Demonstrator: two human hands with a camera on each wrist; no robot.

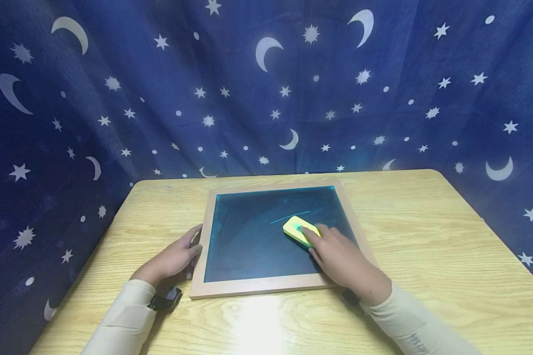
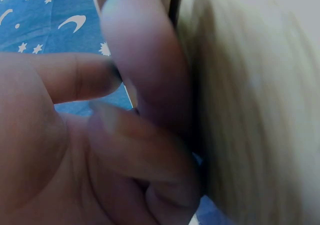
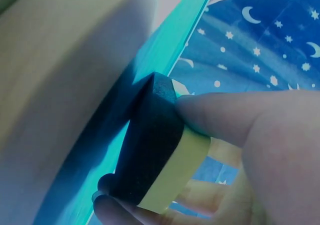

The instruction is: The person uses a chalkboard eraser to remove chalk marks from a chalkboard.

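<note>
Right hand point(image 1: 344, 256) closed round a yellow eraser point(image 1: 294, 227), one fingertip on its top face; dark layer of the eraser turned toward the board, right of its middle. Left hand point(image 1: 173, 259) holds the left side of the wooden frame point(image 1: 248, 286), thumb at the edge, other fingers bent against it. Both wrists run back into pale sleeves point(image 1: 120, 320); black strapped device point(image 1: 165, 299) under the left one. Dark chalkboard point(image 1: 248, 246) lies within the frame, faint smears over its surface. Single light-blue stroke point(image 1: 289, 217) slants just beyond the eraser, rising to the right. Board rests on a light wood-grain bench point(image 1: 435, 246), glare at the near side. Behind: blue curtain point(image 1: 235, 74) printed with white moons, stars and dots.
</note>
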